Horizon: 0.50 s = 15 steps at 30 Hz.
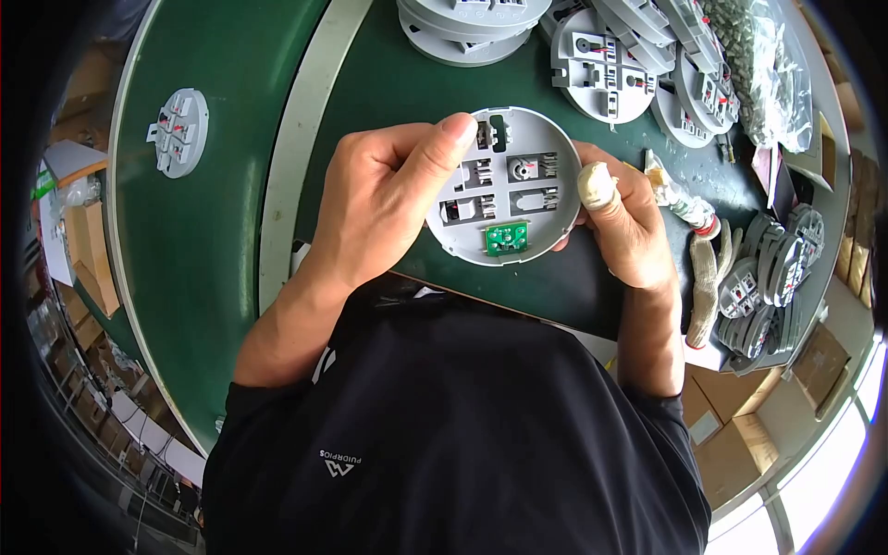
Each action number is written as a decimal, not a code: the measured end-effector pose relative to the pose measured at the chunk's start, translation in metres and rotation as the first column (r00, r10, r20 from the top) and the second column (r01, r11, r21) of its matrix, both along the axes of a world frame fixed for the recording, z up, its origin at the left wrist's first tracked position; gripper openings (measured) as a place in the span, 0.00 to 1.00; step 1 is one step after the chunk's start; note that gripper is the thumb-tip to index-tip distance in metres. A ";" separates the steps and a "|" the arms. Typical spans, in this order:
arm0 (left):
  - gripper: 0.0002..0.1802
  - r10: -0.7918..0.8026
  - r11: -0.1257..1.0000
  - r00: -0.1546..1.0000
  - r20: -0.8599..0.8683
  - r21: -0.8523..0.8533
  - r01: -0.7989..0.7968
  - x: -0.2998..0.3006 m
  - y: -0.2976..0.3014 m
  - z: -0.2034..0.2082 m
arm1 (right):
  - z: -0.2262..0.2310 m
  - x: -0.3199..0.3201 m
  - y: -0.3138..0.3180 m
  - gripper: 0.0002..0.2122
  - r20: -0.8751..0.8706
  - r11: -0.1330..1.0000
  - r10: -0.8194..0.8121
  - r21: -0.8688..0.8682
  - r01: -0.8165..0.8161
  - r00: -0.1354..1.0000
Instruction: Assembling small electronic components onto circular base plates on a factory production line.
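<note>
Between my two hands is a round grey plastic housing (507,185), its open inner side facing up. Inside it sit metal contact clips in several compartments and a small green circuit board (506,239) at the near edge. My left hand (388,190) grips the left rim, its thumb on the upper left of the rim. Gripping the right rim is my right hand (624,217), with a pale covering over the thumb tip. The fingers of both hands are partly hidden beneath the housing.
Similar grey housings (606,79) are piled at the back right, near a clear bag of small grey parts (763,69). More stacked housings (772,268) stand far right. A single housing (180,132) lies on the green strip at left. A glue-like tube (683,202) lies right.
</note>
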<state>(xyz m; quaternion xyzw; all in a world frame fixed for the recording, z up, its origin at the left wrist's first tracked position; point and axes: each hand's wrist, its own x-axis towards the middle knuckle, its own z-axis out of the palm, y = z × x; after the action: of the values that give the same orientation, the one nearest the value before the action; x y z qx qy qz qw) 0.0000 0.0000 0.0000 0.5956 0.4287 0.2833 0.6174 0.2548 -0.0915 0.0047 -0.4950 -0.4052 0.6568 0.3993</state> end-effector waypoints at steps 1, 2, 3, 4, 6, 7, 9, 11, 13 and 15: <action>0.33 0.004 1.000 1.000 -0.004 -0.001 -0.004 0.000 0.001 0.001 | -0.001 0.000 0.001 0.32 -0.014 1.000 0.000 0.015 0.000 1.000; 0.33 0.008 1.000 1.000 -0.008 -0.001 -0.008 0.001 0.002 0.002 | -0.003 0.001 0.002 0.32 -0.028 1.000 -0.001 0.030 0.002 1.000; 0.33 0.011 1.000 1.000 -0.012 -0.002 -0.011 0.001 0.003 0.003 | -0.004 0.001 0.003 0.31 -0.042 0.999 -0.002 0.046 0.004 0.999; 0.33 0.004 1.000 1.000 -0.011 0.000 -0.004 0.001 0.005 0.004 | -0.006 0.000 0.005 0.31 -0.041 0.999 -0.009 0.048 0.011 0.999; 0.33 0.027 1.000 1.000 -0.009 -0.002 -0.027 0.001 0.004 0.009 | -0.007 -0.002 0.008 0.31 -0.051 0.998 -0.002 0.066 0.005 0.999; 0.33 0.038 0.999 0.999 -0.006 -0.004 -0.038 0.002 0.005 0.010 | -0.008 -0.002 0.008 0.31 -0.054 0.997 0.002 0.074 0.002 0.999; 0.33 0.028 1.000 1.000 -0.003 -0.005 -0.028 0.004 0.006 0.008 | -0.009 0.002 0.007 0.31 -0.052 0.998 -0.009 0.065 0.013 0.999; 0.33 0.021 1.000 1.000 -0.017 0.002 -0.021 0.003 0.008 0.007 | -0.011 0.002 0.008 0.32 -0.069 0.998 -0.018 0.053 0.022 0.997; 0.34 0.024 1.000 1.000 -0.018 -0.002 -0.024 0.004 0.008 0.008 | -0.010 0.001 0.010 0.31 -0.068 0.998 -0.016 0.058 0.020 0.998; 0.34 0.037 0.999 0.999 -0.025 -0.012 -0.037 0.005 0.009 0.009 | -0.008 0.001 0.011 0.31 -0.066 0.998 -0.005 0.064 0.009 0.998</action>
<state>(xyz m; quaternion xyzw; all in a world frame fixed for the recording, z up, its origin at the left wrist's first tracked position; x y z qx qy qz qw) 0.0049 0.0091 0.0088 0.5873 0.4490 0.2846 0.6104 0.2554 -0.0800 -0.0031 -0.4613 -0.4110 0.6581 0.4304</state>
